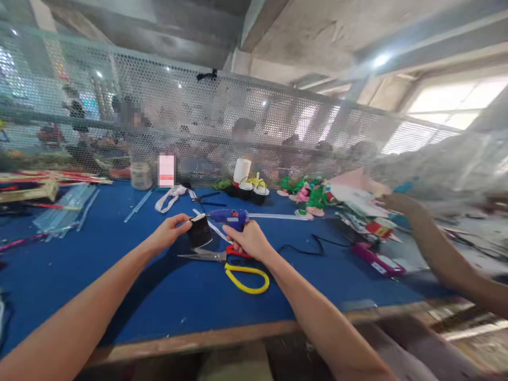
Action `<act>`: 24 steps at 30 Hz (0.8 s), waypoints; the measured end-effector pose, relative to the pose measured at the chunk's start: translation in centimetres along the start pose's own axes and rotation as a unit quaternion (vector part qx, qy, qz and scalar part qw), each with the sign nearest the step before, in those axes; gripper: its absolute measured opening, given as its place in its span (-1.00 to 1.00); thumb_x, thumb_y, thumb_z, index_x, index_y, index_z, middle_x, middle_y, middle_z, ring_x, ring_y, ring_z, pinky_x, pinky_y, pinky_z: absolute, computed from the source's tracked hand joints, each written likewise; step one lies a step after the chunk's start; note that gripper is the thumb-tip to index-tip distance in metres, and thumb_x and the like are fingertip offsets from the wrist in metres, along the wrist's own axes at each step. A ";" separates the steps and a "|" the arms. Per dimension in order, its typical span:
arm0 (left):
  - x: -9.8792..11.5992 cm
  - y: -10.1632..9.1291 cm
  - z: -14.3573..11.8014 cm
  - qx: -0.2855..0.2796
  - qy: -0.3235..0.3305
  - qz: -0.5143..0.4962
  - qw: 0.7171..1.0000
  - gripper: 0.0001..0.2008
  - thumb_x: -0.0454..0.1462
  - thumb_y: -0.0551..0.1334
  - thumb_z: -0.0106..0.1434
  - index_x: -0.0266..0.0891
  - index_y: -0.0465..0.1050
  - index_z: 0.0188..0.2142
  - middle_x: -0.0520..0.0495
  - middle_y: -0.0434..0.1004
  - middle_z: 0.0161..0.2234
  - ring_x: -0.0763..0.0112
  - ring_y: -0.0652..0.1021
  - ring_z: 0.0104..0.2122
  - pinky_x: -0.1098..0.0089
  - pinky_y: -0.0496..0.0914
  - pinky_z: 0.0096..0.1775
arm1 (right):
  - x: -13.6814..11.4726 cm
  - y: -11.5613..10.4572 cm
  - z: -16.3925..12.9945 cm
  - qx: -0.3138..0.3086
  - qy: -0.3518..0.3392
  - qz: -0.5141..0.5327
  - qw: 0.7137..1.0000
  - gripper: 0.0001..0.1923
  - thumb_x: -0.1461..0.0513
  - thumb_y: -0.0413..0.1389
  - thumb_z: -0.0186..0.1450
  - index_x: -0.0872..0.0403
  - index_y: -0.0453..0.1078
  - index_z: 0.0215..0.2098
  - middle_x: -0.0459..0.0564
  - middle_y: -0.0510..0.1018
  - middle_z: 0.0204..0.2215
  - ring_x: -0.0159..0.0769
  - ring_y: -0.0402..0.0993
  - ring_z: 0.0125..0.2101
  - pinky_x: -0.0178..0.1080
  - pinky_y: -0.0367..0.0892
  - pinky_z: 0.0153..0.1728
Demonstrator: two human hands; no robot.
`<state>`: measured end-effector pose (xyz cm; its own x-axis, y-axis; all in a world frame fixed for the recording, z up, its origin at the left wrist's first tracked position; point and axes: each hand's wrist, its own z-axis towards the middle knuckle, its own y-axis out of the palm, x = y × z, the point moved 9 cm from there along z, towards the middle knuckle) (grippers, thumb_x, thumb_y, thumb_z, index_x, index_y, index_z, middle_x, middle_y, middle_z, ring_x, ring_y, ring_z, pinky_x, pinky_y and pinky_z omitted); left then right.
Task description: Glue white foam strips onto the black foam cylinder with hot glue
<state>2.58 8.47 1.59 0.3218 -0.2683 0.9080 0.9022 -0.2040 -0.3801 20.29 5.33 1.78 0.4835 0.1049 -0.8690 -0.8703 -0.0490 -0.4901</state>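
Note:
My left hand [170, 233] pinches a small black cup-like piece [200, 233] with a pale edge, by its left side. My right hand [251, 239] is wrapped round the grip of a blue glue gun [230, 216], whose nozzle points left at the top of the black piece. Whether nozzle and piece touch, I cannot tell. A long translucent glue stick [278, 216] sticks out of the gun's back. Below both hands lie open scissors [216, 256] with one red and one yellow handle. A white ribbon [217, 230] runs between the hands, partly hidden.
Clear glue sticks [65, 211] lie at the left of the blue table [159, 307]. Small black pots [260, 196] and green figures [317, 197] stand at the back before a mesh screen [190, 111]. On the right are a purple glue gun [377, 260] and a co-worker's arm [436, 243].

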 end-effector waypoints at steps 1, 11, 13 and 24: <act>-0.1 0.0 0.0 0.002 -0.001 0.002 1.000 -0.66 -0.01 0.16 -0.07 -0.27 0.32 -0.49 0.02 0.42 -0.45 0.37 0.36 -0.38 0.40 0.19 -0.26 | -0.1 0.0 -0.1 0.000 0.001 0.002 1.000 -0.68 0.18 0.03 0.16 0.13 0.24 -0.70 -0.20 0.25 -0.87 -0.54 0.16 -0.85 -0.47 0.14 -0.79; -0.8 -0.1 0.2 -0.002 0.003 -0.004 1.000 -0.68 -0.02 0.16 -0.02 -0.26 0.33 -0.47 0.04 0.40 -0.49 0.40 0.36 -0.42 0.42 0.20 -0.32 | -0.4 0.0 0.0 0.004 -0.006 0.013 1.000 -0.67 0.19 0.03 0.15 0.12 0.23 -0.72 -0.21 0.23 -0.89 -0.55 0.16 -0.86 -0.47 0.14 -0.78; -0.7 -0.1 0.2 -0.001 0.005 -0.009 1.000 -0.69 -0.03 0.16 -0.03 -0.26 0.32 -0.48 0.05 0.40 -0.49 0.41 0.35 -0.42 0.42 0.19 -0.30 | -0.6 0.0 -0.1 0.003 -0.012 0.014 1.000 -0.68 0.18 0.04 0.15 0.13 0.24 -0.71 -0.21 0.24 -0.88 -0.55 0.16 -0.85 -0.47 0.14 -0.78; -0.6 -0.1 0.0 0.016 -0.005 -0.020 1.000 -0.68 -0.03 0.19 -0.06 -0.26 0.34 -0.50 0.06 0.40 -0.55 0.43 0.37 -0.48 0.43 0.22 -0.39 | -1.3 0.4 -0.6 0.013 -0.044 0.007 0.999 -0.71 0.16 0.06 0.11 0.10 0.24 -0.70 -0.20 0.27 -0.87 -0.52 0.16 -0.85 -0.45 0.15 -0.81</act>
<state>2.34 8.65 1.07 0.2886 -0.2508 0.9240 0.9231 -0.1834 -0.3381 19.36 4.60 2.61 0.4613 0.1911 -0.8664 -0.8800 -0.0259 -0.4743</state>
